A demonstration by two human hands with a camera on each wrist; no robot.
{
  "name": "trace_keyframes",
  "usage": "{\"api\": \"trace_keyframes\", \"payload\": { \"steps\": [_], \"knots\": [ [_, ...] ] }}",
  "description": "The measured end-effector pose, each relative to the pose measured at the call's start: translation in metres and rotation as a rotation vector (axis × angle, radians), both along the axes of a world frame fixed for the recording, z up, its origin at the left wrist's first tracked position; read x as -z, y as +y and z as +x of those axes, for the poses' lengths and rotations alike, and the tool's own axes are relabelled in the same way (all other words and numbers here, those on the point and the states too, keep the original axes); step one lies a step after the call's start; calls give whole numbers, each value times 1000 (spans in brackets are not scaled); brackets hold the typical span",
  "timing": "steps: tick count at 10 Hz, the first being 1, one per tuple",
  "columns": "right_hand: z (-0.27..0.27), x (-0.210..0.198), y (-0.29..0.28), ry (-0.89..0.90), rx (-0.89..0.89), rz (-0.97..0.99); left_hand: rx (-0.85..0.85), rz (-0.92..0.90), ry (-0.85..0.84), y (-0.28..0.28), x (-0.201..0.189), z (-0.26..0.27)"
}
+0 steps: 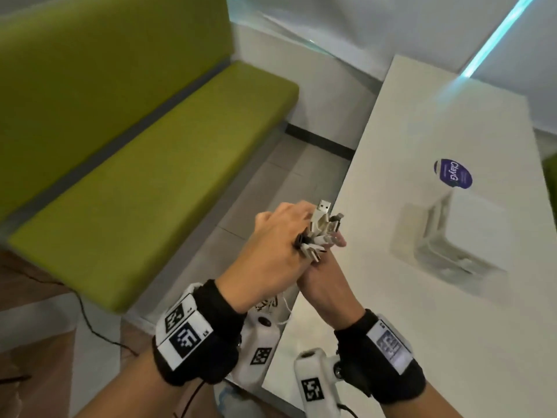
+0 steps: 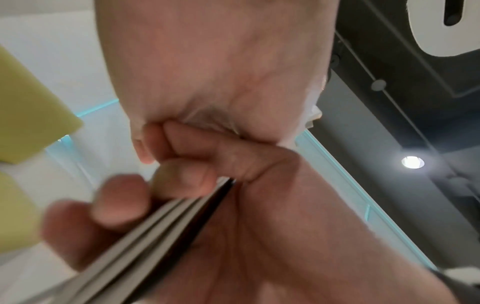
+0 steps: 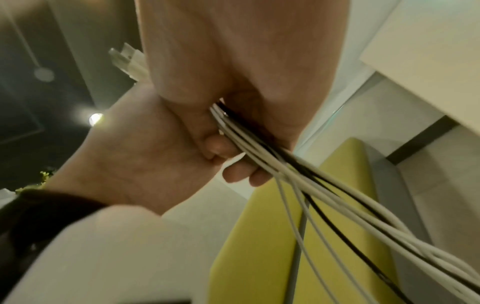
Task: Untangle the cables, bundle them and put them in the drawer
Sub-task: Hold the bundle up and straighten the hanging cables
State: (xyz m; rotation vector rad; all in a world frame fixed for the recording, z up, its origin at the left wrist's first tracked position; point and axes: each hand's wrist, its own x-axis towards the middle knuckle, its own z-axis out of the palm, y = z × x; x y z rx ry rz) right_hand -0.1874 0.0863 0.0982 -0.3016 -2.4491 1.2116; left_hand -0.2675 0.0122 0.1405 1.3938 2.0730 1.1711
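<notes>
Risking a slide of individual plugs out of the cluster of cable ends (image 1: pixel 321 233), since the connectors are fanning out unevenly at centre frame of the head view: one USB plug (image 1: pixel 324 204) sticking up highest, others splaying down and left. Likely cause: a loosening of either grip while the strands below are hanging free. Also risking a fresh tangle, judging from the right wrist view, where white and black cables (image 3: pixel 337 197) are crossing over one another toward the lower right of the frame, trailing loose in front of the green bench (image 3: pixel 259 236).

Holding the cable ends with the left hand (image 1: pixel 272 251), its back turned up toward the camera, fingers curling round the bunch just below the plugs. Pressing in from the right with the right hand (image 1: pixel 325 285), wrist crossing under the left, fingers (image 1: pixel 339 241) reaching up beside the connectors; closing round the same strands, as the right wrist view shows at centre frame. Both wrists meeting in the lower middle of the head view, raised off the white desk (image 1: pixel 391 327), just left of its edge.

Keeping the cables wholly in hand, not yet bundled. Showing a white organiser box (image 1: pixel 470 233) on the desk at right of frame; possibly the drawer, though too blurred to tell.
</notes>
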Motion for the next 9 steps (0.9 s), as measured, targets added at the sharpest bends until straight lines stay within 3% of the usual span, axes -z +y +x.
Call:
{"api": "trace_keyframes", "payload": {
  "steps": [1, 2, 3, 4, 5, 7, 8, 9],
  "knots": [
    [28, -8, 20, 1, 7, -578, 31, -69, 76, 26, 1, 31],
    [64, 3, 40, 142, -75, -582, 58, -86, 113, 47, 5, 67],
    [124, 15, 67, 111, 280, -278, 127, -155, 141, 61, 14, 106],
    [160, 36, 52, 66, 340, -209, 124, -162, 21, 73, 28, 146],
    [199, 46, 56, 63, 445, -424, 170, -219, -66, 83, 42, 185],
    [254, 51, 58, 190, 490, -553, 360, -204, -251, 91, 46, 233],
    [269, 49, 59, 279, 490, -718, 469, -235, -279, 95, 50, 236],
    [280, 45, 62, 338, 549, -891, 461, -244, -251, 92, 61, 242]
  ]
}}
